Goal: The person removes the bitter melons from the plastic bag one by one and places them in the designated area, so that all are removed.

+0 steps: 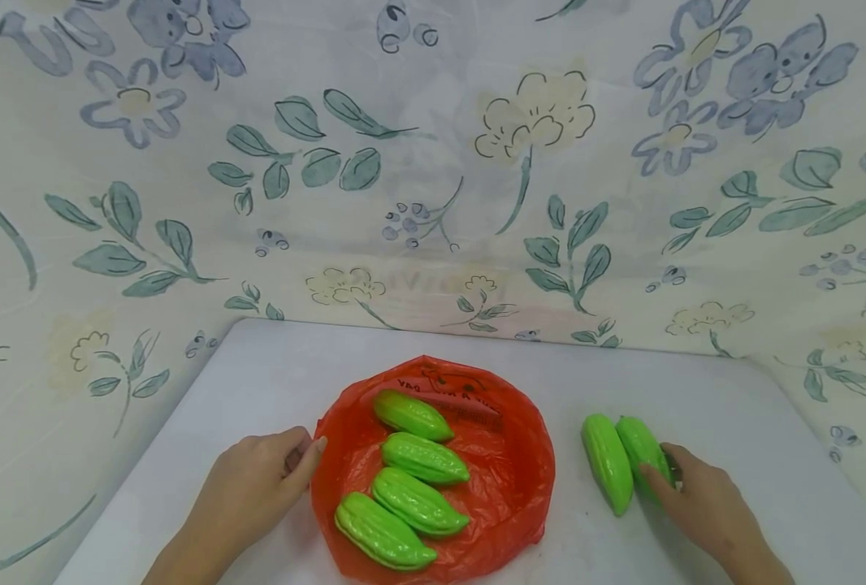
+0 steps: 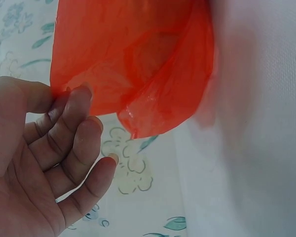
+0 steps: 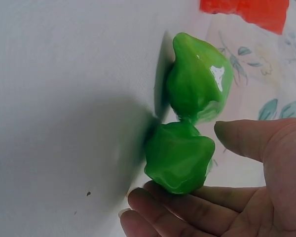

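In the head view, a red plastic bag [image 1: 502,504] stands spread open into a round bowl shape, with several shiny green bitter melons [image 1: 426,457] lying inside in a slanting column. My left hand [image 1: 257,479] pinches its left rim between thumb and forefinger. The left wrist view shows the bag's thin wall [image 2: 118,54] at those fingertips, the other fingers loosely bent. On the table to the right, two more bitter melons lie side by side. My right hand [image 1: 711,496] holds the right one [image 3: 180,158], thumb on one side and fingers on the other; the left one [image 3: 197,79] touches it.
The white table [image 1: 279,366] reaches back to a flowered cloth [image 1: 433,203] that hangs behind and along both sides. A strip of table separates the bag from the two melons on the right.
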Available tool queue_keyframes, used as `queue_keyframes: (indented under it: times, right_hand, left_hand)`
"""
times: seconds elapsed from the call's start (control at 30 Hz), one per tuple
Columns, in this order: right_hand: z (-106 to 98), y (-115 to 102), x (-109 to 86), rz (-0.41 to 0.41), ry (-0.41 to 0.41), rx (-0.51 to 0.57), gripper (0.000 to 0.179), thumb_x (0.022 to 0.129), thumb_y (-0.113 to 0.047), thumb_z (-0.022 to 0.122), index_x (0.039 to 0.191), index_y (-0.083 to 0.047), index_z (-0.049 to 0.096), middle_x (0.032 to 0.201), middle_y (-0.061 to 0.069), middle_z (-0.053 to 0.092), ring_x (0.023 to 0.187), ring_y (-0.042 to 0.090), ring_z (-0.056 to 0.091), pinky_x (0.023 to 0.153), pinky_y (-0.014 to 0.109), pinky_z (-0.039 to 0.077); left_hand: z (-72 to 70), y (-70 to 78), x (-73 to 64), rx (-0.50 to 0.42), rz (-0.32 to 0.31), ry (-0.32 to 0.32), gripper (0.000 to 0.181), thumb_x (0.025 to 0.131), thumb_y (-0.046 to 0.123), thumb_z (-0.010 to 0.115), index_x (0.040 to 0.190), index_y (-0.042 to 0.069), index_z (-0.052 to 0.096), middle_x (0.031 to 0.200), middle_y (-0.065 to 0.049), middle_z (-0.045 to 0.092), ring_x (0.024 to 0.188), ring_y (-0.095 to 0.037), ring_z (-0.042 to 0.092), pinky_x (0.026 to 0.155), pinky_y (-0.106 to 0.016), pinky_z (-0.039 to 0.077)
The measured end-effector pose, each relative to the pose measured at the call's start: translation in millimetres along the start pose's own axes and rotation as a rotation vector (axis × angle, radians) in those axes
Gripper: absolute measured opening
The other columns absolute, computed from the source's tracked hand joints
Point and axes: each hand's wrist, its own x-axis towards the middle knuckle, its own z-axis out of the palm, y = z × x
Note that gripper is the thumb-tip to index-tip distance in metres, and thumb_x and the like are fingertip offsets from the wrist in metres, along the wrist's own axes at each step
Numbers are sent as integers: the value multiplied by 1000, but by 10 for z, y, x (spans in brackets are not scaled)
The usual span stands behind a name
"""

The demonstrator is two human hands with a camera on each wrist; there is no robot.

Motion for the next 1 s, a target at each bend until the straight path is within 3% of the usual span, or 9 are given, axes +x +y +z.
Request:
queue_keyframes:
  times: [0.33, 0.63, 1.0]
  right_hand:
    - [1, 16, -7, 6, -2, -5, 84, 104, -55, 54, 143, 19, 42, 130, 42, 57, 117, 58, 58, 92, 66, 50]
    - [10, 15, -15, -40, 23, 2, 82, 105, -55, 54, 142, 17, 46, 128, 40, 59, 115, 58, 59, 92, 66, 50]
    - [-48, -10, -23, -4, -21, -8, 90, 104, -62, 49, 144, 18, 41, 132, 41, 56, 115, 56, 60, 90, 65, 51]
  left_hand:
    - [2, -1, -8, 3, 15, 14, 25, 98, 22, 69, 77, 20, 58, 58, 10, 47, 56, -11, 46, 53, -23, 43]
    - [-8, 3, -3, 3, 9, -3, 25, 98, 23, 70, 77, 19, 58, 58, 9, 47, 56, -11, 46, 53, -24, 43]
    - [-13, 7, -4, 12, 34, 7, 30, 100, 24, 69, 74, 20, 53, 57, 9, 45, 55, -11, 45, 52, -24, 39]
